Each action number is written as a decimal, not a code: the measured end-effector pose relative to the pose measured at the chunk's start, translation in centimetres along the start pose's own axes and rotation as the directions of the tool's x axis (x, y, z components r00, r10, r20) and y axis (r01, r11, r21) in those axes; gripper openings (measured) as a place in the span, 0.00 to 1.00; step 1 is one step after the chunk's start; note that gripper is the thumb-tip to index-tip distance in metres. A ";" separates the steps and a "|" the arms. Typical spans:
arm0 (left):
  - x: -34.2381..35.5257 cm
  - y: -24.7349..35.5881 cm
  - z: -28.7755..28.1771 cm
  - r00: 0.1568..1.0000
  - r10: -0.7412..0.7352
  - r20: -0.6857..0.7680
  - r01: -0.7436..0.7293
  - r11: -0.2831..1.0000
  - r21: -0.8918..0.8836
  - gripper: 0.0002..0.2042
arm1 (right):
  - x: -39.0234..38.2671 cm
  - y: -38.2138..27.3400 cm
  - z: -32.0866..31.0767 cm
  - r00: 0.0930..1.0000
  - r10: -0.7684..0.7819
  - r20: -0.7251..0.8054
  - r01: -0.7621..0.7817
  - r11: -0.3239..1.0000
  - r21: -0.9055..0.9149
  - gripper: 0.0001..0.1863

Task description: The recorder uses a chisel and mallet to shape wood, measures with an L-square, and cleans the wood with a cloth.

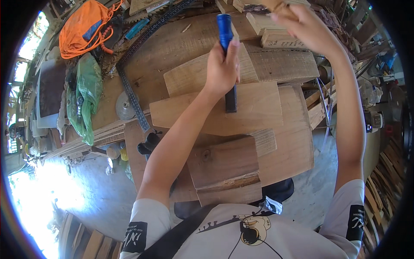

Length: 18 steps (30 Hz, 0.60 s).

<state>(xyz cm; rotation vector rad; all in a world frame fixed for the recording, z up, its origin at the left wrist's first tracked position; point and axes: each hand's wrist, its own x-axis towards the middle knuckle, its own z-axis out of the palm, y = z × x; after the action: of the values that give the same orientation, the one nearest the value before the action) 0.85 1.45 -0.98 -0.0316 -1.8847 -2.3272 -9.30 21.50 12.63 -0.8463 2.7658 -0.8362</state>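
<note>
Blue-handled tool [225, 32] | axis fore-aft, dark end [231, 102] nearest | left fingers [237, 71] clasp it | right fingers [282, 22] clasp wood [277, 6]

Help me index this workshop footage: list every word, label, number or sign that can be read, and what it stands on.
Left white fabric sleeve, black rectangular patch: white lettering, not copied.
Right white fabric sleeve, black patch: likewise.
Pale wooden block: dark handwriting, too small to read.
Ridged blue-handled tool: none legible.
</note>
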 end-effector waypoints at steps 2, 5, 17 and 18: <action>0.0 0.0 0.2 0.995 -0.075 0.060 0.069 0.994 0.089 0.21 | -1.6 0.7 0.5 0.975 0.119 0.186 -0.092 0.984 -0.151 0.22; -0.1 0.2 0.0 0.995 -0.079 0.052 0.076 0.995 0.066 0.19 | -4.1 1.6 3.2 0.988 0.148 -0.045 -0.147 0.989 0.021 0.21; 2.8 0.9 -8.1 0.795 -0.199 -0.573 -0.080 0.902 -0.424 0.16 | -8.1 6.0 11.5 0.961 0.078 -0.267 -0.052 0.993 0.106 0.17; 3.0 1.3 -9.2 0.786 -0.210 -0.582 -0.027 0.928 -0.372 0.16 | -8.4 6.2 11.9 0.942 0.052 -0.330 -0.010 0.992 0.129 0.15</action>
<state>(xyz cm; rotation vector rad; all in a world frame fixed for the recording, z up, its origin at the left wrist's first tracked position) -1.23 -8.05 -1.32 0.7108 -1.1449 -2.3118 -2.00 24.76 -1.03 -0.6915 2.9565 -1.2374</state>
